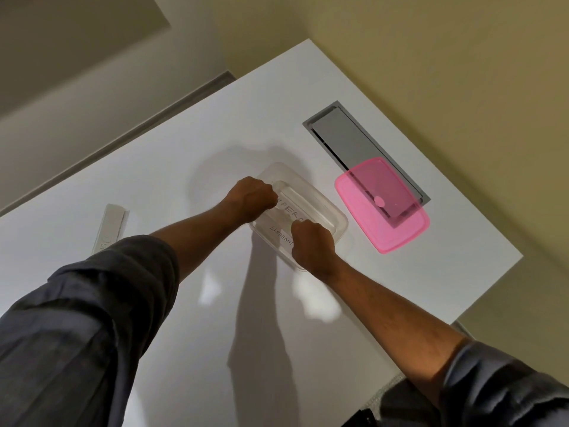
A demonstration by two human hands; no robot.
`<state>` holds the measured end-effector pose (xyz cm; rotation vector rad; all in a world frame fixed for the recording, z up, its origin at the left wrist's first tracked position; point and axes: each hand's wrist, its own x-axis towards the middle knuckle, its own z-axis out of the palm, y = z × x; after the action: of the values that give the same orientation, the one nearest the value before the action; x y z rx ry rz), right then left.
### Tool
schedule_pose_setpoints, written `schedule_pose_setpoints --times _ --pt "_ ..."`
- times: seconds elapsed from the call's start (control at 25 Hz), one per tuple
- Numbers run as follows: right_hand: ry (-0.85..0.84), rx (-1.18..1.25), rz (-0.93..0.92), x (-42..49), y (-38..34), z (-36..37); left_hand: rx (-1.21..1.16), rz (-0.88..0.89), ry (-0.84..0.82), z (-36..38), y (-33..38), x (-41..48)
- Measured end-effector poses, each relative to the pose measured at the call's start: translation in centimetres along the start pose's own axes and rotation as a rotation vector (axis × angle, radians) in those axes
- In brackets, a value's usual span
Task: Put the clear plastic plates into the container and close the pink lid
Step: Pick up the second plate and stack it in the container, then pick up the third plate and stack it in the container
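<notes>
A clear rectangular plastic container sits in the middle of the white table, with handwritten black letters showing through it. A clear plastic plate lies inside it, hard to tell apart from the walls. My left hand is closed over the container's left side. At the near rim my right hand is closed too. Both seem to grip the plate's edges, though the fingers are hidden. The pink lid lies flat to the right of the container, apart from it.
A grey metal hatch is set into the table behind the lid, and the lid partly covers it. A white folded card lies to the left. The table's right edge runs just beyond the lid.
</notes>
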<state>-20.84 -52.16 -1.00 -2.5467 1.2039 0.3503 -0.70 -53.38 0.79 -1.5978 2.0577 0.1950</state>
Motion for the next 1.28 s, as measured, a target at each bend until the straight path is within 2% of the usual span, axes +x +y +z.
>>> schedule_pose_setpoints --times 0.24,0.44,0.64,0.84,1.04,1.28 --pt "-0.027 0.043 0.053 0.1 -0.3 -0.1 -0.043 -0.006 0.072 0.5 0.2 -0.3" --pt "-0.035 0.11 0.11 -0.4 0.0 -0.9 -0.287 -0.068 0.183 0.4 0.0 -1.4" --pt "0.053 0.232 0.155 -1.0 0.5 -2.8 -0.63 -0.309 0.417 -0.2 0.3 -5.2" --pt "0.188 0.247 0.078 -2.4 -2.6 -5.4 -0.924 -0.641 0.642 0.1 3.7 -11.3" --pt "0.169 0.291 -0.063 -4.3 -9.1 -6.3 -1.12 -0.872 0.643 2.9 5.8 -18.4" --pt "0.057 0.311 -0.216 -6.3 -18.5 -3.8 -1.11 -1.056 0.613 9.2 6.3 -28.3"
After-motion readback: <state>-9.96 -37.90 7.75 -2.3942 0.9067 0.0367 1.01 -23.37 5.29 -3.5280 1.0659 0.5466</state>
